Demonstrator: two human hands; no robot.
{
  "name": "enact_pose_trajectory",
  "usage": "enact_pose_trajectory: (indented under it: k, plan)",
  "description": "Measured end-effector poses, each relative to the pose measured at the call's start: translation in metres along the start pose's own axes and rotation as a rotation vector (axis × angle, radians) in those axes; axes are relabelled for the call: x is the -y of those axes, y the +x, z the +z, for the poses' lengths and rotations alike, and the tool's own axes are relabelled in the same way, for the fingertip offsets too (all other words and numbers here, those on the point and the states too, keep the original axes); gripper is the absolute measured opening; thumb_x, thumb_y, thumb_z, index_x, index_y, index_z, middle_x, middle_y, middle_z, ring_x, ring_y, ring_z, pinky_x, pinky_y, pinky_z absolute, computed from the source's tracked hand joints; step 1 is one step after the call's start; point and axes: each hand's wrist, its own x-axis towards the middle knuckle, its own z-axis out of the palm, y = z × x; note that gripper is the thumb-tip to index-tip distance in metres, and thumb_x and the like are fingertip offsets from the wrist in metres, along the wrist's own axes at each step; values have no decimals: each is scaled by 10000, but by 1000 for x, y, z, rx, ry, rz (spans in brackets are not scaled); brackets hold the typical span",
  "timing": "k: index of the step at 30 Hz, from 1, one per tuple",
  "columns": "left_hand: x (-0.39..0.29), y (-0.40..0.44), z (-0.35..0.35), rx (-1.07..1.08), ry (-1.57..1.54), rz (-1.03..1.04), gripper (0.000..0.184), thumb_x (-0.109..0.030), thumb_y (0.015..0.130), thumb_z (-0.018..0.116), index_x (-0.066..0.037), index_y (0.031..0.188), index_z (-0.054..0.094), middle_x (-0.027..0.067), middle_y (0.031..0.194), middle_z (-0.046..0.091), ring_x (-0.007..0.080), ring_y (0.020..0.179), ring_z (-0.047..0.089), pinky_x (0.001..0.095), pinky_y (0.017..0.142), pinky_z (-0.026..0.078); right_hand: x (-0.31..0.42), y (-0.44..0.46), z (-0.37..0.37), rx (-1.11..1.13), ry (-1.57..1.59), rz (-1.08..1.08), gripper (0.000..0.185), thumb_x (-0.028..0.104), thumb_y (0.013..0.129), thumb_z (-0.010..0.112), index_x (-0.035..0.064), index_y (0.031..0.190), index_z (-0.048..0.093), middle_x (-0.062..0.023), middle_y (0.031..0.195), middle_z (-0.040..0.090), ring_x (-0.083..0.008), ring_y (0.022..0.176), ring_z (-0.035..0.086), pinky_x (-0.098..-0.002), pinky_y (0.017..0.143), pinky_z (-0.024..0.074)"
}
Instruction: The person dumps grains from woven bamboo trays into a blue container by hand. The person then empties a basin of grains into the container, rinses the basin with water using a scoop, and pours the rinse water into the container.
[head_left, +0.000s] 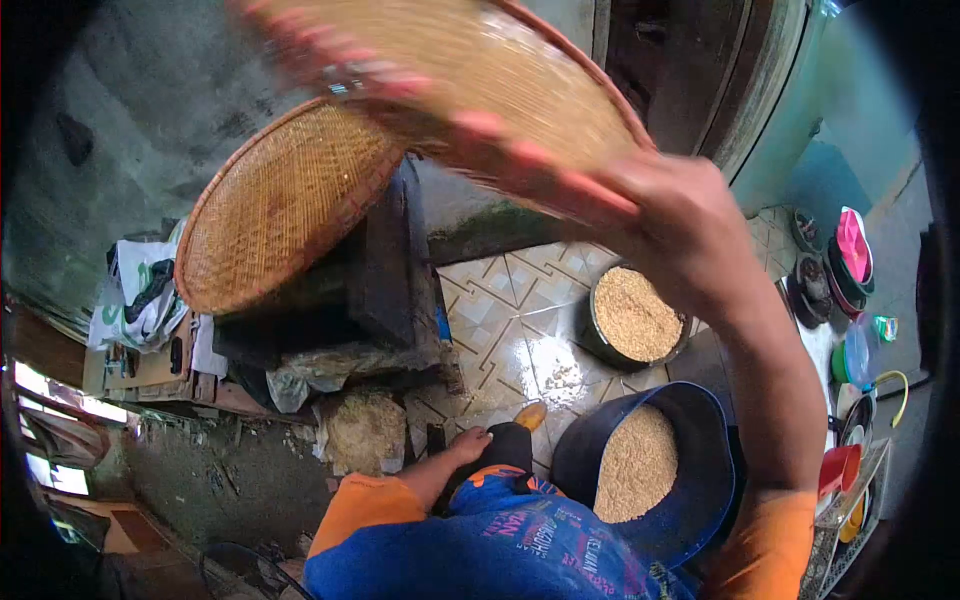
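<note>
My right hand (pixel 690 205) is closed on the rim of a large round woven bamboo tray (pixel 470 70), raised and tilted at the top of the view. Motion blurs the tray and the fingers. A second round woven tray (pixel 290 205) rests at a slant on a dark block on the left, partly hidden behind the raised one. My left hand (pixel 468 446) lies low by my thigh, its small visible fingers loosely stretched, with nothing seen in them. Below my right arm stand a dark blue tub (pixel 715 480) and a round pot (pixel 597 335), both holding pale tan grain-like material.
A sack of pale material (pixel 362 432) stands beside the dark block (pixel 385 270). White flecks lie on the tiled floor (pixel 490 350). Dishes, a red cup (pixel 840 468) and a wire rack (pixel 850 510) line the right side. Plastic bags (pixel 140 285) sit at far left.
</note>
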Motion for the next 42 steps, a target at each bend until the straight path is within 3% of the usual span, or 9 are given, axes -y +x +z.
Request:
enact_pose_trajectory:
  k: [7,11,16,18,21,25,31,38,42]
  plan:
    - [-24,44,-31,36,-59,36,463,-417,915,505,-65,1204,582,190,1176,606,349,1114,567,414,953,435,2,136,85,108,-199,-214,192,178,753,578,168,906,694,-101,810,689,-300,769,683,-411,625,542]
    - [-6,82,-19,97,266,258,475,-393,915,507,-26,1211,567,210,1176,597,378,1119,552,432,960,423,4,158,129,183,-213,-353,175,220,818,533,195,890,691,-49,842,707,-213,849,686,-440,911,414]
    - [-50,111,-25,186,161,225,476,-373,918,505,-4,1215,552,238,1176,586,412,1129,529,445,968,414,-9,148,162,235,-159,-273,208,246,847,516,192,978,668,-61,983,676,-226,993,632,-460,925,394]
    - [-60,117,-25,108,167,375,472,-367,918,504,-8,1221,547,248,1178,582,417,1123,532,445,968,415,-19,131,168,-238,-6,-264,209,219,821,550,165,996,650,-82,1066,631,-248,1059,583,-431,908,412]
    - [-70,124,-28,-28,164,598,466,-358,918,502,-14,1229,540,265,1181,576,423,1115,537,446,967,416,-34,89,150,-262,113,-184,306,168,759,625,138,1063,609,-111,1129,582,-284,1074,552,-412,895,439]
    - [-89,94,-49,154,37,195,496,-382,902,524,-45,1266,526,244,1174,593,369,1113,567,409,948,444,-49,-35,127,-165,295,240,520,178,749,715,115,1232,533,-144,1203,550,-349,1111,528,-417,948,440]
    - [-78,70,-58,131,85,180,513,-322,859,579,-14,1267,530,215,1197,597,318,1099,584,385,935,449,-38,-317,166,214,296,1032,461,304,825,674,45,1195,582,-217,1090,617,-381,1017,583,-425,871,472]
    - [-93,93,-65,154,212,119,530,-369,853,578,-29,1259,544,223,1172,602,321,1090,585,386,929,449,22,-474,175,24,448,1647,430,256,819,703,-16,1138,609,-203,1028,659,-295,944,650,-378,826,502]
    - [-120,134,-55,159,151,105,526,-389,862,572,-37,1252,550,212,1138,622,304,1061,601,377,923,453,34,-513,195,-128,484,1748,406,205,820,710,-34,1132,607,-161,1008,663,-233,908,643,-327,829,495]
